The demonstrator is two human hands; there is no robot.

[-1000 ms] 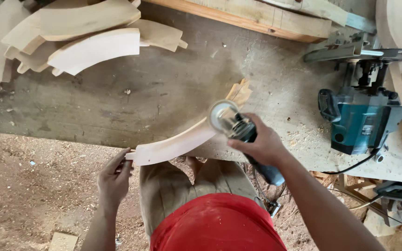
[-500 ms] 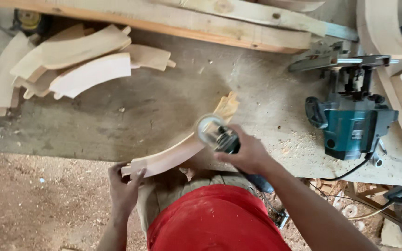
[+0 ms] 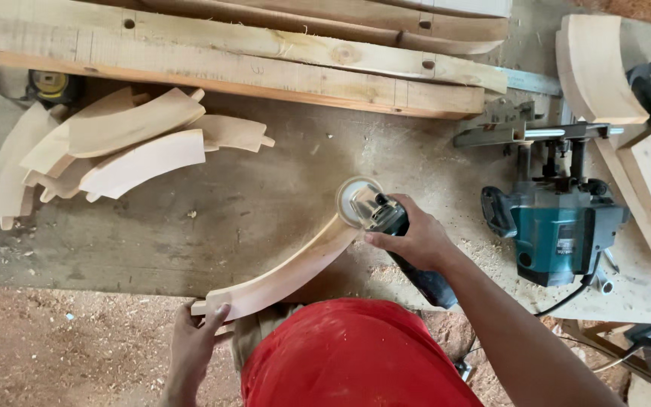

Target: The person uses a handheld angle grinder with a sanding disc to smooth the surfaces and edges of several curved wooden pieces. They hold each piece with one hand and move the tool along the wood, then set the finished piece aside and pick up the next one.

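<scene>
Sanding: right hand (image 3: 414, 240) wraps closed around a hand-held disc sander (image 3: 374, 209), its round pad set against the far end of a curved wooden piece (image 3: 288, 275).
Steadying: left hand (image 3: 194, 343) grips the near end of that piece, which hangs past the bench (image 3: 265, 211) edge (probably so the curve cannot swing under the pad).
Bench left: stacked curved blanks (image 3: 114, 147), likely alike.
Bench right: teal router (image 3: 563, 230), parked clear.
Back: long planks (image 3: 265, 53).
</scene>
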